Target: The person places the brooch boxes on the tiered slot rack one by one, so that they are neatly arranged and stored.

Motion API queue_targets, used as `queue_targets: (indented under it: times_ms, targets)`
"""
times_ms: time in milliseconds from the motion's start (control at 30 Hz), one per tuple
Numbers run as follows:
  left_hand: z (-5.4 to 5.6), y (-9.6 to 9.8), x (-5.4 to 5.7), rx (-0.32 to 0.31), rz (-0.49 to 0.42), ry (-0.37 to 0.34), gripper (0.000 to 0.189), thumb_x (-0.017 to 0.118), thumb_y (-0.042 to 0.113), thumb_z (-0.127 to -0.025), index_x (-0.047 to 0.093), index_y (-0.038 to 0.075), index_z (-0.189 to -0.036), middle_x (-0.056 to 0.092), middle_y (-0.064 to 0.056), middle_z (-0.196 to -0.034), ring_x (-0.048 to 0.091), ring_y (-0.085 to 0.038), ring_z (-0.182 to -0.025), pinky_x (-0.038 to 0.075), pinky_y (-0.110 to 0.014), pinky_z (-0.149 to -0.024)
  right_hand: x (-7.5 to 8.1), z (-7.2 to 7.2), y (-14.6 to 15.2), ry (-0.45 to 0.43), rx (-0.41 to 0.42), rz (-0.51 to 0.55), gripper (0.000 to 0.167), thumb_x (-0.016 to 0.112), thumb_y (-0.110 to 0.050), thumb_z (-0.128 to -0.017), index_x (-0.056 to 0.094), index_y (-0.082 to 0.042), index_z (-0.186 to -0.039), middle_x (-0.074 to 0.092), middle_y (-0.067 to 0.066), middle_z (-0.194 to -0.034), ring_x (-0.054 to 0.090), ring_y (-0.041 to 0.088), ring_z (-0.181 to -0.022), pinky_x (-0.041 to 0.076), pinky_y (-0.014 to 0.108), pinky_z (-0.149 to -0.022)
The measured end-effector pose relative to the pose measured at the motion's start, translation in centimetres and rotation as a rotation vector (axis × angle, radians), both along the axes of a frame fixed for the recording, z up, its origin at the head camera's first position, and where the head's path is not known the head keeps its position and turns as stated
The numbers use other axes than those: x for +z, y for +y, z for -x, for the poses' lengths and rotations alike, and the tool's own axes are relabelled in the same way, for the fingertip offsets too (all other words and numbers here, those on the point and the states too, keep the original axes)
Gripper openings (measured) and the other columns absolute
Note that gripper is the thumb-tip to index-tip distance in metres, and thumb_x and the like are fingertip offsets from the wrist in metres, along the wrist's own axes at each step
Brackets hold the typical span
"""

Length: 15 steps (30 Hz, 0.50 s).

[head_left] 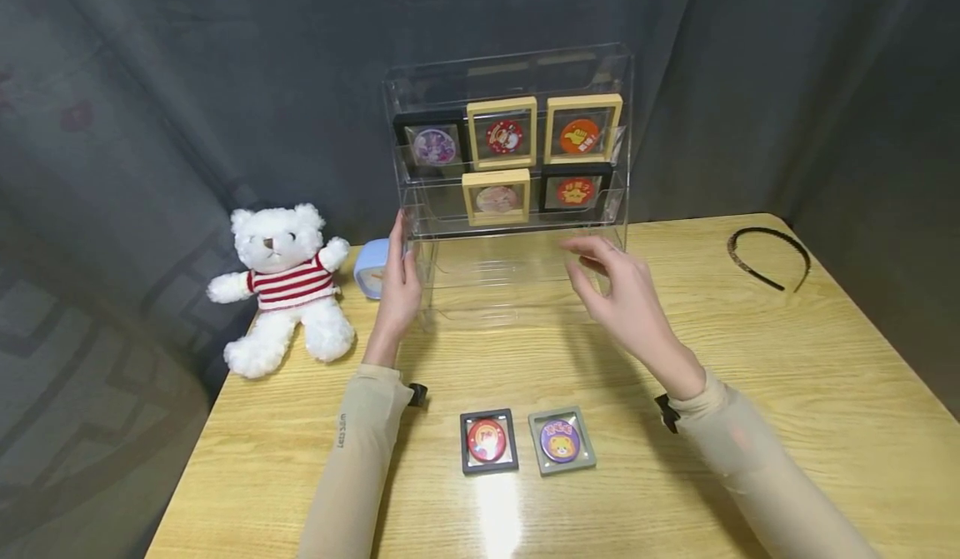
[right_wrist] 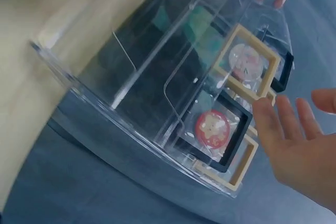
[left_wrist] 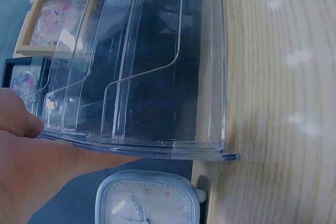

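A clear acrylic tiered display rack stands on the table with several framed round badges in its upper tiers. My left hand rests against the rack's left side, fingers straight along the panel; in the left wrist view its thumb lies at the front edge. My right hand hovers in front of the rack, fingers loosely bent and holding nothing. Just above it are a black-framed star badge and a cream-framed pale badge. Nearer on the table lie a dark-framed red badge and a grey-framed bear badge.
A white teddy bear in a striped top sits at the table's left edge. Beside the rack's left side stands a blue alarm clock. A dark headband lies at the far right. Behind the table hangs a grey curtain.
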<state>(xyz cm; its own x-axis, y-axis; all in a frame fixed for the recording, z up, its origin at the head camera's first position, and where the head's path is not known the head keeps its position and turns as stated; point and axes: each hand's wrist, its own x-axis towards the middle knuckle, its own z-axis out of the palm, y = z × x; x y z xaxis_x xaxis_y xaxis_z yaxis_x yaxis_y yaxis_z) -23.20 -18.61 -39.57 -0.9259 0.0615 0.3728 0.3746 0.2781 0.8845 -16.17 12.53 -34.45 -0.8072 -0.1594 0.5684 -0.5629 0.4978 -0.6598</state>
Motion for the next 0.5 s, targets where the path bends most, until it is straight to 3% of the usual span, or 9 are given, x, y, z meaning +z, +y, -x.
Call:
queue_targets:
  times_ms: [233, 500]
  targets:
    - [-1.0, 0.5, 1.6, -0.007, 0.002, -0.03, 0.06, 0.022, -0.003, -0.115, 0.004, 0.005, -0.172, 0.005, -0.013, -0.179, 0.008, -0.027, -0.164, 0.019, -0.041, -0.131, -1.7, -1.8, 0.4, -0.068, 0.028, 0.057, 0.028, 0.063, 0.011, -0.1, 0.07, 0.006, -0.127, 0.072, 0.021, -0.126, 0.069, 0.039, -0.117, 0.056, 0.047, -0.104]
    - [-0.2, -0.1, 0.1, 0.004, 0.021, -0.002, 0.059, 0.024, 0.006, -0.118, 0.007, 0.015, -0.174, 0.008, -0.003, -0.179, 0.011, -0.018, -0.162, 0.021, -0.039, -0.13, -3.2, -3.2, 0.8, -0.121, 0.062, 0.065, 0.029, 0.064, 0.013, -0.099, 0.069, 0.008, -0.128, 0.07, 0.022, -0.129, 0.068, 0.039, -0.12, 0.055, 0.04, -0.105]
